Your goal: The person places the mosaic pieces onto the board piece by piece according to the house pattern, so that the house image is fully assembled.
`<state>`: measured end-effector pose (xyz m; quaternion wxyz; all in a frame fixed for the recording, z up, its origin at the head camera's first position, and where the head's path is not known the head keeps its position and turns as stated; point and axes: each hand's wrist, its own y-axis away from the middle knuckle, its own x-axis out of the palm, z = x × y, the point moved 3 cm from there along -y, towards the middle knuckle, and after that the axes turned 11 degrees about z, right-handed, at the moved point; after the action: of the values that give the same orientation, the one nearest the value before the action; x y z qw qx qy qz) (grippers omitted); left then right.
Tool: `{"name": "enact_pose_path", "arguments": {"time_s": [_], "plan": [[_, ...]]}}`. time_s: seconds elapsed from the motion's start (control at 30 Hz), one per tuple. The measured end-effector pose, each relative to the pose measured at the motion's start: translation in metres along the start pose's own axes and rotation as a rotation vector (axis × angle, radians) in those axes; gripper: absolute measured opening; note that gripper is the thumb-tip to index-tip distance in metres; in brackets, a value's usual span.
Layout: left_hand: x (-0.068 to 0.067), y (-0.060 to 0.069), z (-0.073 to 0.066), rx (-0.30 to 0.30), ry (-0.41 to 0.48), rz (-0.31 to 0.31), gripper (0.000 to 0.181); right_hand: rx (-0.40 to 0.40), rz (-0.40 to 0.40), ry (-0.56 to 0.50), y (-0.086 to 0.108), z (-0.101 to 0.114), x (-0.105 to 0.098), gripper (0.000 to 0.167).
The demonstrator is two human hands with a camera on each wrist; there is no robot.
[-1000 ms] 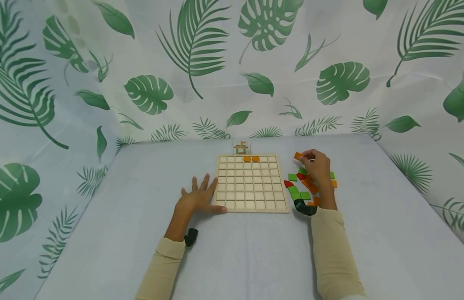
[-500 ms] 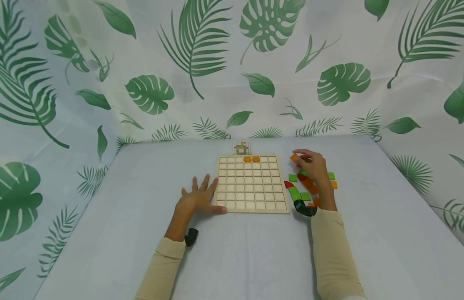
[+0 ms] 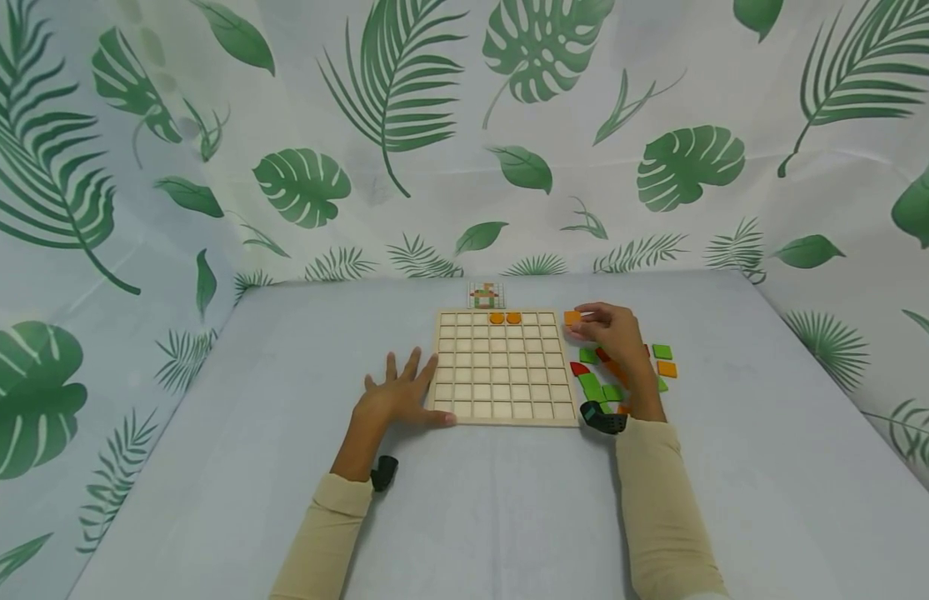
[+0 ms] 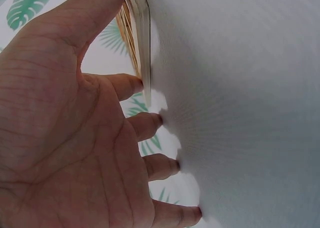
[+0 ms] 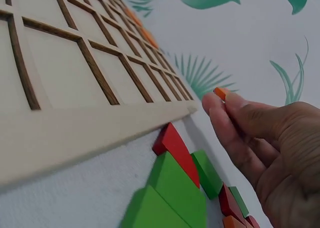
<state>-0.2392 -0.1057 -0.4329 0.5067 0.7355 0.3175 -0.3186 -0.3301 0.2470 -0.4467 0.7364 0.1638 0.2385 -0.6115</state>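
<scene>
A wooden grid board [image 3: 501, 422] lies flat on the table, with two orange rounded tiles [image 3: 505, 318] in its far row. Spread at the board's left edge, my left hand [image 3: 395, 402] has its thumb on the near left corner and its index finger at the side; in the left wrist view the other fingertips [image 4: 172, 164] touch the table. My right hand [image 3: 616, 335] pinches a square orange tile [image 3: 572, 318] between thumb and fingers, just right of the board's far right corner. In the right wrist view only a sliver of that orange tile [image 5: 220, 92] shows.
Loose green, red and orange tiles lie right of the board, partly under my right arm, among them a green tile [image 3: 662, 352], an orange tile [image 3: 666, 368] and a red tile [image 3: 579, 368]. A small pattern card [image 3: 486, 295] lies behind the board. A leaf-print cloth [image 3: 434, 225] stands behind.
My right hand has moved left with the orange tile, toward the board's far right corner, uncovering tiles on the right. My left hand stays where it was.
</scene>
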Motion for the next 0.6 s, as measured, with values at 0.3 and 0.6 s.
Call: {"name": "enact_pose_path", "arguments": {"time_s": [0.3, 0.6], "plan": [[-0.001, 0.0, -0.001, 0.001, 0.003, -0.003, 0.107, -0.06, 0.03, 0.059, -0.002, 0.011, 0.015, 0.035], [-0.001, 0.001, 0.0, 0.005, 0.002, -0.004, 0.107, -0.134, 0.05, 0.069, -0.01, 0.018, 0.028, 0.034]]}}
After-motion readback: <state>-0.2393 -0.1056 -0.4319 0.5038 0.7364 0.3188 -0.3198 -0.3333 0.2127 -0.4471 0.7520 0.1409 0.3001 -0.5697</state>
